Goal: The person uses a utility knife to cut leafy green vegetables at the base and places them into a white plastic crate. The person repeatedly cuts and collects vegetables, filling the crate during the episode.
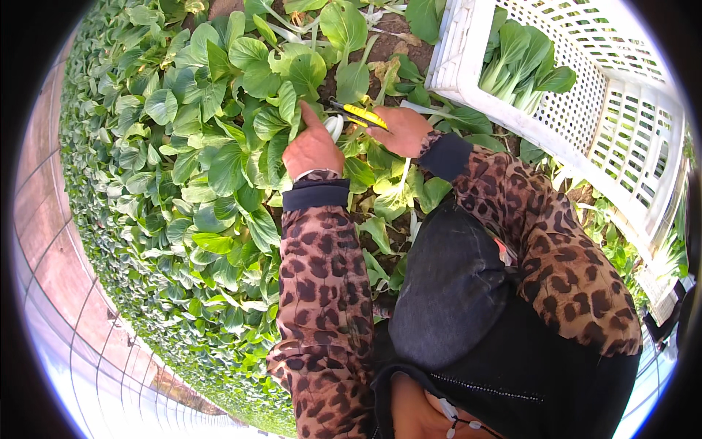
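Note:
A pak choi plant [286,107] is in the grip of my left hand [315,145], its green leaves spreading past the fingers. Its white stem base [333,126] pokes out to the right, towards my other hand. There, my right hand [405,130] is closed around the yellow and black handle of a knife [366,115]. The knife points left, its front end close to the stem base. Leaves hide most of the blade, so whether it touches the plant cannot be told.
Dense rows of pak choi [208,164] fill the left side. A white plastic crate [466,99] stands at the upper right with several cut pak choi [521,66] inside. Loose and yellowed leaves [392,200] cover the soil below my hands. Wire mesh [60,230] curves along the far left.

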